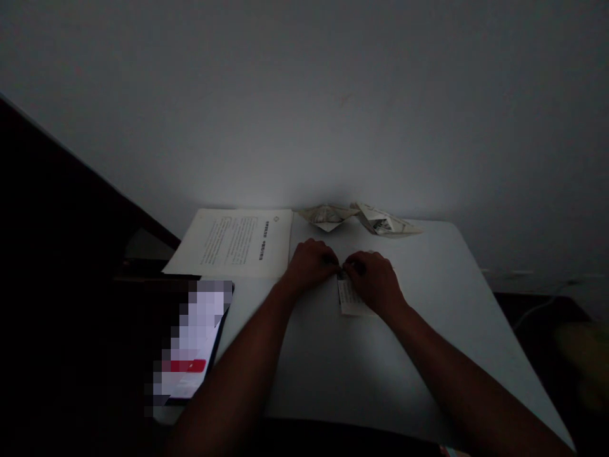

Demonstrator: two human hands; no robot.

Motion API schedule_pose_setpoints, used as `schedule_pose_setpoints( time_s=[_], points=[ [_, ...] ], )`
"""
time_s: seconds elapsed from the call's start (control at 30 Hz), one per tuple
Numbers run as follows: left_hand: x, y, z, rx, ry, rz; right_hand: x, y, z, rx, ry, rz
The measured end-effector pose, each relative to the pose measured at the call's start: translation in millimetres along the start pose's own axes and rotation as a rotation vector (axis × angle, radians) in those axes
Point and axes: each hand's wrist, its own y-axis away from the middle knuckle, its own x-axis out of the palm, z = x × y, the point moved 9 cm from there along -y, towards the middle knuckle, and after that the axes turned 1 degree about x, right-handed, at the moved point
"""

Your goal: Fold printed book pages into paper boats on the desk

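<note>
A small piece of printed paper [354, 301] lies on the white table, partly covered by my right hand. At its upper left corner my left hand [313, 261] is closed, thumb and fingertips pinched on the paper's edge. My right hand [373, 274] is closed too, its fingertips pinching the same edge close beside the left ones. Dim light and the fingers hide part of the fold there. Just beyond my hands stand two folded paper boats, one on the left [327, 217] and another on the right [385, 223].
A stack of printed sheets [238, 244] lies at the table's back left. A lit tablet [195, 343], its screen blurred, rests along the left edge near my left forearm. The wall [304, 114] rises behind the white table [333, 374]. A cable [537, 308] hangs at right.
</note>
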Motion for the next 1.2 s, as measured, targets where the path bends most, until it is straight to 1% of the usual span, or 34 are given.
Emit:
schedule_pose_setpoints(
  time_s=[0.13, 0.33, 0.53, 0.7, 0.8, 0.9, 0.97, 1.0, 1.07, 1.17, 1.2],
  points=[
    [2.2, -1.5, 2.7, -0.027, -0.017, 0.012, -5.1, 2.9, -4.1, 0.001, 0.056, -0.01],
    [2.3, -1.0, 4.5, -0.066, 0.012, 0.019, -16.4, 9.9, -21.7, -0.014, 0.124, -0.048],
    [3.1, -0.8, 4.9, -0.052, 0.035, 0.008, -28.5, 18.5, -44.3, 0.008, 0.153, -0.07],
    [2.8, -1.0, 4.3, -0.047, 0.044, 0.012, -38.4, 23.6, -65.3, 0.056, 0.205, -0.059],
    [2.1, -1.2, 4.5, -0.051, 0.038, 0.01, -45.5, 24.8, -69.4, 0.07, 0.241, -0.065],
    [1.7, -1.4, 4.5, -0.045, 0.028, 0.001, -52.1, 24.5, -54.6, 0.009, 0.19, -0.087],
    [1.4, -1.5, 4.5, -0.041, 0.024, -0.005, -56.1, 23.6, -36.2, -0.043, 0.077, -0.129],
    [1.5, -1.5, 4.6, -0.042, 0.025, -0.005, -53.5, 22.4, -25.5, -0.074, 0.004, -0.111],
    [2.1, -1.5, 4.9, -0.047, 0.025, 0.003, -39.8, 18.3, -4.7, -0.125, -0.096, -0.015],
    [2.3, -1.4, 4.5, -0.049, 0.016, 0.01, -13.2, 11.5, 18.2, -0.201, -0.096, 0.142],
    [2.1, -1.4, 4.1, -0.046, 0.012, 0.009, -7.5, 9.0, 21.1, -0.214, -0.082, 0.158]
  ],
)
